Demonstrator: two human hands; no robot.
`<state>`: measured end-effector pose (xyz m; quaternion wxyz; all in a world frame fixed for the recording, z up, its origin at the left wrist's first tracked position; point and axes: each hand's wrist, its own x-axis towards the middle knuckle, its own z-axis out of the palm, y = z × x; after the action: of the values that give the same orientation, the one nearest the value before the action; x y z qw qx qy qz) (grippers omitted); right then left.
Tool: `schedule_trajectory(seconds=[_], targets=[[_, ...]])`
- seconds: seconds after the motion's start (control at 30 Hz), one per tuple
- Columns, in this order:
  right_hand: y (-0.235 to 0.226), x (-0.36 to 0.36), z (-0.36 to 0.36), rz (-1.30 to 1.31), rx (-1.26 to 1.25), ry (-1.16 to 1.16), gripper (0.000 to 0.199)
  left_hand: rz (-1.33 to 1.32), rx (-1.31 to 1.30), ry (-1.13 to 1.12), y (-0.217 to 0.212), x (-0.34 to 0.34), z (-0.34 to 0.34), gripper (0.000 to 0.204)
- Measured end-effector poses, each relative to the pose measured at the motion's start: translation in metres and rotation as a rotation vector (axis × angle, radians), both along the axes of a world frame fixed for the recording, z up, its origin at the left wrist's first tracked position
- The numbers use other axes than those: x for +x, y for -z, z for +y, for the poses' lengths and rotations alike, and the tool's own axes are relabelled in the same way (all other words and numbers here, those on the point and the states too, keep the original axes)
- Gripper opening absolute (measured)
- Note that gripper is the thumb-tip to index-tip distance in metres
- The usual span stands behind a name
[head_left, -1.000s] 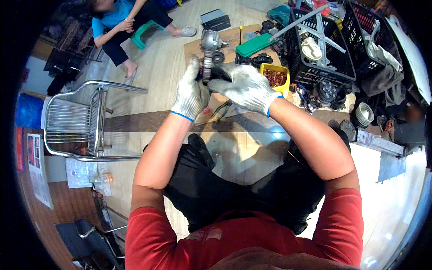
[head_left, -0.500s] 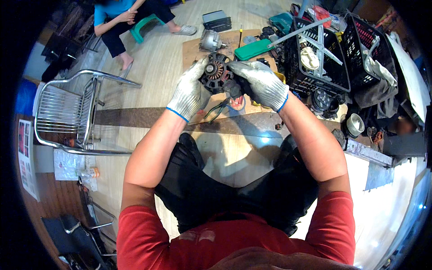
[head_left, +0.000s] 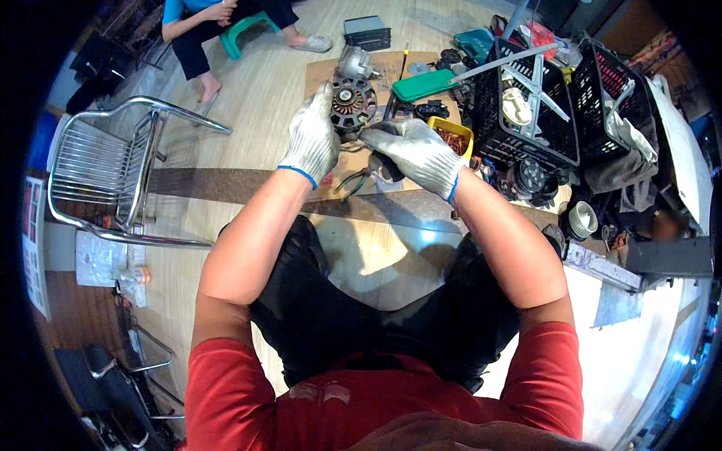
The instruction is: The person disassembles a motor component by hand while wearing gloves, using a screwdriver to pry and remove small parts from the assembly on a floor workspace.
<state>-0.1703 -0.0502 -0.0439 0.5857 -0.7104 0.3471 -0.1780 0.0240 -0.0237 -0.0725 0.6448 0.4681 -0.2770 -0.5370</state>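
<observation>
Fingers on disc, tub of reddish scraps, perhaps

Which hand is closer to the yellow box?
The right hand. It is beside the yellow box, partly covering it in the picture; the left hand is farther left, next to the round metal part.

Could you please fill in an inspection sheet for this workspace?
Surface: cardboard sheet on the floor.
Work items: round part with copper-coloured windings; silver metal housing beyond it.
Clutter: green case, yellow tray of copper-coloured pieces, pliers, black crates.
Hands: gloved left hand grips the round part; gloved right hand at its lower right, contact unclear.
Cables: none clear enough to identify.
Surroundings: metal chair left; person seated on green stool.
</observation>
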Motion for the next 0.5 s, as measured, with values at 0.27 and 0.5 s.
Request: schedule_trajectory(seconds=[0.27,0.5], targets=[[-0.022,-0.010,0.009,0.111,-0.377,-0.034,0.037,-0.239,-0.036,-0.110,-0.005,-0.007,0.003,0.044],[-0.032,-0.029,-0.008,0.140,-0.740,0.097,0.033,-0.167,-0.056,-0.126,-0.020,-0.011,0.009,0.043]])
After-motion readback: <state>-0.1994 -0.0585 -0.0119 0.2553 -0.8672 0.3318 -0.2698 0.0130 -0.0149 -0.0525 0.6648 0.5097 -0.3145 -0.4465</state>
